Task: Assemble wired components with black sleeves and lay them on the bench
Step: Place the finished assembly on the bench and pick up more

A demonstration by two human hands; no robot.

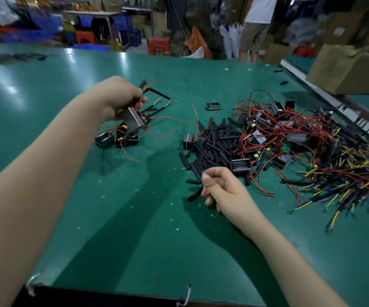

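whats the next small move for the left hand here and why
Probably lower the wired component onto the small group of finished units just below it and let go. The left hand holds it above the bench with sleeved wires fanning out, while the right hand already pinches a black sleeve beside the sleeve pile.

We see a green bench (46, 103) with glare spots at its far left. Beyond its far edge: blue crates (125, 23), red stools (159, 45), a standing person (255, 25). Cardboard box (347, 69) sits at far right corner.
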